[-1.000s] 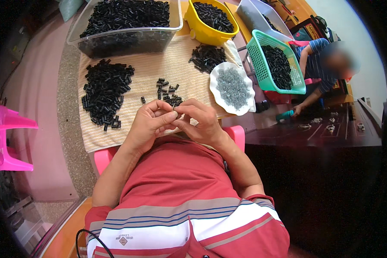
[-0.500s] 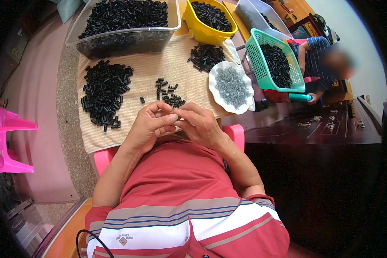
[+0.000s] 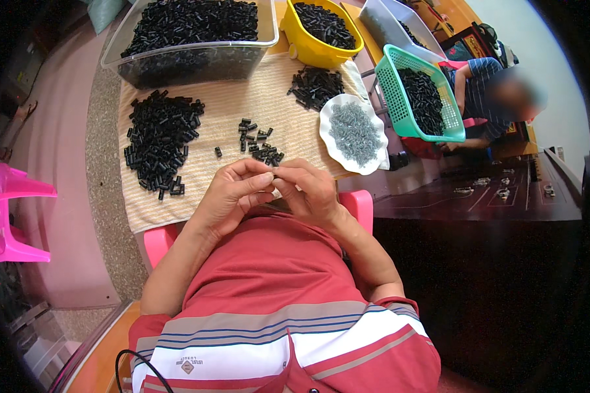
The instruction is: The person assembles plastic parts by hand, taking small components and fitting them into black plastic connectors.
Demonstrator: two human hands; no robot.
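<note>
A cream cloth with tan stripes (image 3: 229, 111) spreads across the centre of the frame. Standing at its upper left is a large see-through plastic bin (image 3: 267, 23), heaped with short black tubes (image 3: 196, 26). At the upper right, beyond the cloth, is a mint-green perforated plastic basket (image 3: 451, 105) filled with black pieces; at the upper centre, just beside the bin, a rounded yellow plastic tub (image 3: 308, 55) holds more.

A broad pile of loose black tubes (image 3: 160, 144) covers the left of the cloth. At its right edge lies a white, wavy-rimmed plate (image 3: 367, 168) bearing small translucent greyish pieces (image 3: 354, 134).

The left hand (image 3: 229, 190) and the right hand (image 3: 311, 190) meet at the centre of the frame, fingertips touching or nearly so. On each, thumb and forefinger are narrow at the tips; what they pinch, if anything, is hidden, so I cannot tell.

Just above the plate lies a smaller black pile (image 3: 316, 86). A small scatter of black tubes (image 3: 267, 154) sits just above the fingertips, and one lone black tube (image 3: 218, 152) lies apart to its left.
</note>
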